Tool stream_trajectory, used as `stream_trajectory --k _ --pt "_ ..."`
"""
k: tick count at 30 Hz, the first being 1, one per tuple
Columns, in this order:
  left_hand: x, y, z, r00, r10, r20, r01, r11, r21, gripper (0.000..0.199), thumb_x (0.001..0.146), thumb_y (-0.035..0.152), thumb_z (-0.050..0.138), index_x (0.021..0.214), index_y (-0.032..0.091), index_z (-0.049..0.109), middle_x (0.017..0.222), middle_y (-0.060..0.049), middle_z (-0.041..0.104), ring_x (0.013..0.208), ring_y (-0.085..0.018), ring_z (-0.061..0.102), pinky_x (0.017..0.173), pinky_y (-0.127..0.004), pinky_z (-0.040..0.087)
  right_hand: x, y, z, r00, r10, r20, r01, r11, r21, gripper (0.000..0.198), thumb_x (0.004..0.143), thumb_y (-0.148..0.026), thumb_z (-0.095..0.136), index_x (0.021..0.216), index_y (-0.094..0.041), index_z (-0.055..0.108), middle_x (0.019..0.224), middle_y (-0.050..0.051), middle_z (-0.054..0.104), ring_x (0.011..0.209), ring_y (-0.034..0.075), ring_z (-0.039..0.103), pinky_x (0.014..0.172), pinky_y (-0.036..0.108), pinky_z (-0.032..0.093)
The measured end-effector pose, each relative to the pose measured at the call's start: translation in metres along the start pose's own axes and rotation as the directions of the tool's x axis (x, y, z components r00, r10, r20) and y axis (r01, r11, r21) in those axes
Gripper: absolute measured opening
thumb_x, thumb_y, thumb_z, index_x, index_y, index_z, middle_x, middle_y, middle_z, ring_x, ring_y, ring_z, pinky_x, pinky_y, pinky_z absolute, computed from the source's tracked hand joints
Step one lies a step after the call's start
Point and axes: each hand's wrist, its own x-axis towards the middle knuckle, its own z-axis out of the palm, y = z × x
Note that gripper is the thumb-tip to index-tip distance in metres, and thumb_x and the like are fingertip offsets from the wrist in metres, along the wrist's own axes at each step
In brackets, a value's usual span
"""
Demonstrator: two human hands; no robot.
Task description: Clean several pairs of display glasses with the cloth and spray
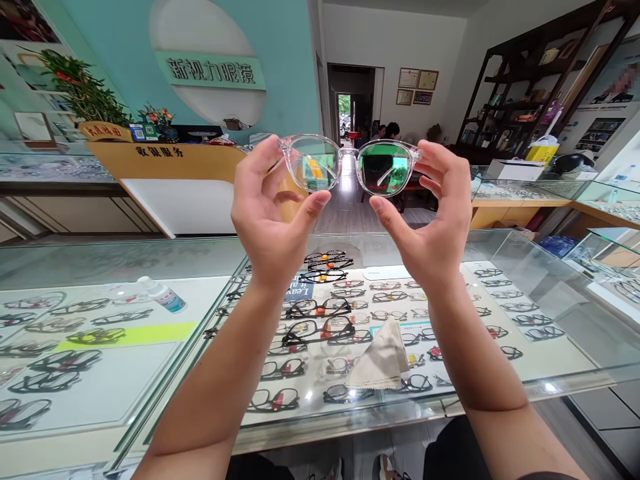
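Note:
A pair of clear-framed eyeglasses (349, 153) is raised in front of me, level, above the glass counter. My left hand (267, 203) grips the frame's left end, fingers at the hinge and thumb below the lens. At the right end my right hand (437, 207) pinches it the same way, thumb under the rim. Green reflections show in the lenses, strongest in the right one, which bears small red lettering. Below lies a crumpled beige cloth (381, 360) on the countertop. Several dark-framed glasses (320, 330) are beside it.
The glass display case (425, 402) holds rows of eyeglasses. A white spray bottle (164, 295) lies on its left section. Beyond stand a wood-and-white cashier desk (175, 200) and a dark shelf unit (520, 87). People (387, 131) sit far back near the doorway.

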Motion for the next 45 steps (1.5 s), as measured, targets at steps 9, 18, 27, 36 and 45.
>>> stream_trajectory --k 9,18,27,36,45 --pt "0.000 -0.003 0.002 0.999 0.031 -0.037 -0.029 0.998 0.050 0.089 0.083 0.096 0.065 0.151 0.040 0.050 0.161 -0.008 0.059 0.152 -0.041 0.059 0.085 -0.055 0.068 0.000 0.005 0.001 0.998 0.051 0.041 -0.053 0.997 0.049 0.067 0.100 -0.051 0.072 0.162 -0.042 0.047 0.164 0.010 0.056 0.156 0.044 0.051 0.127 0.077 0.047" --pt "-0.007 0.000 0.002 0.994 0.044 -0.103 -0.029 0.989 0.146 0.088 0.078 0.090 0.077 0.149 0.043 0.052 0.157 -0.008 0.059 0.157 -0.043 0.051 0.090 -0.059 0.066 0.000 0.018 0.003 0.997 0.043 0.071 -0.048 0.997 0.066 0.068 0.101 -0.056 0.069 0.164 -0.044 0.046 0.166 0.007 0.058 0.154 0.043 0.055 0.123 0.076 0.050" --pt "-0.015 0.010 0.002 0.981 0.144 -0.133 -0.106 0.960 0.260 0.083 0.079 0.086 0.080 0.147 0.044 0.056 0.147 -0.008 0.064 0.146 -0.037 0.059 0.085 -0.056 0.066 0.001 0.030 0.005 0.991 0.059 0.119 -0.070 0.993 0.090 0.072 0.099 -0.063 0.071 0.164 -0.041 0.048 0.164 0.009 0.060 0.150 0.041 0.059 0.122 0.072 0.053" --pt "-0.013 0.004 0.002 0.993 0.029 -0.112 -0.014 0.991 0.136 0.078 0.080 0.081 0.083 0.144 0.043 0.060 0.140 -0.008 0.065 0.130 -0.034 0.067 0.087 -0.049 0.062 0.002 0.029 0.002 0.993 0.062 0.102 -0.068 0.996 0.061 0.070 0.097 -0.063 0.073 0.159 -0.038 0.052 0.154 0.011 0.064 0.143 0.040 0.061 0.116 0.069 0.055" --pt "-0.017 0.003 0.003 0.994 0.044 -0.104 -0.030 0.990 0.135 0.079 0.081 0.078 0.084 0.143 0.037 0.059 0.137 -0.009 0.063 0.126 -0.032 0.064 0.090 -0.045 0.057 0.000 0.030 0.007 0.994 0.059 0.095 -0.060 0.998 0.014 0.070 0.098 -0.070 0.069 0.155 -0.033 0.053 0.147 0.013 0.065 0.130 0.034 0.067 0.109 0.063 0.059"
